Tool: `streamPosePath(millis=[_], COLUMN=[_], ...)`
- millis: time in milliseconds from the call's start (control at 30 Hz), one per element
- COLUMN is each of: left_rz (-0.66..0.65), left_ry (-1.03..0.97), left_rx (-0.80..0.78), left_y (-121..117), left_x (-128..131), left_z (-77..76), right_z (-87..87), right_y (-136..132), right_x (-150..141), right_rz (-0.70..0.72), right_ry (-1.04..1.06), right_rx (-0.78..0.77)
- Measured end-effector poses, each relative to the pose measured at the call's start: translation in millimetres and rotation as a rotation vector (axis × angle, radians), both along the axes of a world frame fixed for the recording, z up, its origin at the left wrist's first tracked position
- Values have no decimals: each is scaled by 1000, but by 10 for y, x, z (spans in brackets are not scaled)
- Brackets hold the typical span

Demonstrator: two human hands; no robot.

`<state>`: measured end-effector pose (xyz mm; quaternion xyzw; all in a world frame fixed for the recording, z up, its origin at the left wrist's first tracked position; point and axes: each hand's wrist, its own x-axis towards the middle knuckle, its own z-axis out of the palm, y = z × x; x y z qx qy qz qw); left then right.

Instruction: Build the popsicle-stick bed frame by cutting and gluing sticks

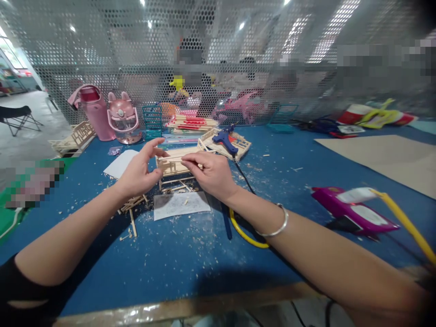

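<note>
Reaching across the blue tabletop [153, 268], we are holding both bare hands over a pale wooden rack-like model built of thin sticks [177, 154], which is standing at the centre of the frame. Our left hand [141, 170] is spreading its thumb and fingers apart around the model's left end; whether they are touching it, we cannot tell. Our right hand [214, 175] is bringing thumb and forefinger together in a pinch before the model's middle, and we cannot tell if anything small is sitting between them. A white rectangular sheet [177, 206] is lying just below the model, and loose pale sticks [133, 222] are scattering to its left. Beyond our right hand, a dark-blue glue gun [225, 140] is resting on a flat wooden stick frame [243, 147]. A magenta plastic object [330, 200] is lying at the right of the frame.
</note>
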<state>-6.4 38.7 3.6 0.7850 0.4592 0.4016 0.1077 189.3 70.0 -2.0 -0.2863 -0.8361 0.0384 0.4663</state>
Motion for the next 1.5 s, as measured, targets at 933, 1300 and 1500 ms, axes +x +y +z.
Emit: streamPosePath(millis=[933, 1300, 1500], left_rz=[4, 126, 143], left_ry=[-93, -75, -47], left_rx=[-7, 28, 38], left_y=[34, -19, -14], left_x=[24, 124, 122], left_z=[-81, -66, -55], right_z=[-121, -207, -215], right_y=[2, -48, 13], right_x=[-159, -218, -225], right_rz=[33, -4, 129], right_ry=[36, 183, 225], right_rx=[-112, -457, -643])
